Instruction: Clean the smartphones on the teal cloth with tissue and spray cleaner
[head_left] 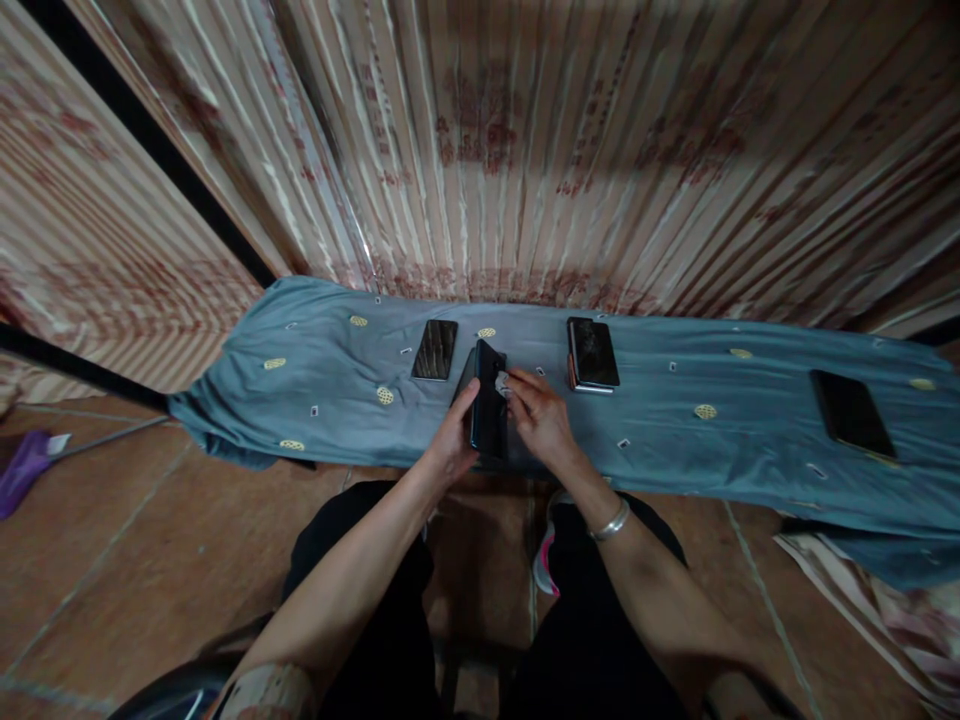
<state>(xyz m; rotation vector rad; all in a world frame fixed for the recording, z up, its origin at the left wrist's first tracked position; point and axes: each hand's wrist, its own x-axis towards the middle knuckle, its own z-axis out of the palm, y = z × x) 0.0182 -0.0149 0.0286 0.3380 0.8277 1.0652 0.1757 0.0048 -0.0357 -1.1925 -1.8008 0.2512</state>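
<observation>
My left hand (pixel 454 437) grips a dark phone (pixel 489 400) by its left edge, tilted up over the near edge of a blue cloth (pixel 675 440). Against the phone's upper part, my right hand (pixel 541 418) pinches a small whitish piece (pixel 502 384); I cannot make out what it is. A silver bangle (pixel 610 522) sits on my right wrist. Both hands are closed.
Three more dark phones lie on the blue cloth: one (pixel 435 349) left of the held phone, one (pixel 592 353) to its right, one (pixel 851 411) far right. Striped patterned curtains (pixel 525 150) hang behind. A purple-headed broom (pixel 30 460) lies on the tiled floor at left.
</observation>
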